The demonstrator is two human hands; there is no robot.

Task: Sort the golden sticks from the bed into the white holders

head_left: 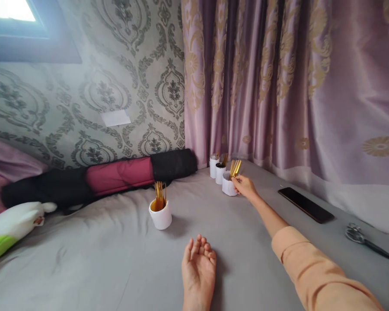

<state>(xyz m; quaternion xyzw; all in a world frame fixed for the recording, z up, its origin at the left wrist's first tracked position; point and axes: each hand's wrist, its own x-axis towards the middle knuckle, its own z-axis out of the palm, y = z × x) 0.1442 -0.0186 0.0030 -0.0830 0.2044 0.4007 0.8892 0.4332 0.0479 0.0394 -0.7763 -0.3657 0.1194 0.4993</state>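
Note:
My right hand [244, 185] reaches to a white cup [227, 186] by the curtain. Its fingers are pinched at the rim on a thin golden stick [237, 167], and other golden sticks stand in the same cup. Palm up above the grey sheet, my left hand [199, 268] is empty, its fingers loosely curled and apart from the thumb. Beyond it stands another white cup [161, 219], holding several upright golden sticks [160, 194]. Two more white containers, one nearer [220, 175] and one farther [214, 167], stand behind the cup at my right hand, with thin sticks showing above them.
A grey sheet [94, 259] covers the surface. To the right lie a black phone [305, 204] and scissors [359, 237]. A long black and maroon bag [119, 176] runs along the wall. At left is a white and green plush toy [16, 226]. Purple curtains [278, 129] hang behind.

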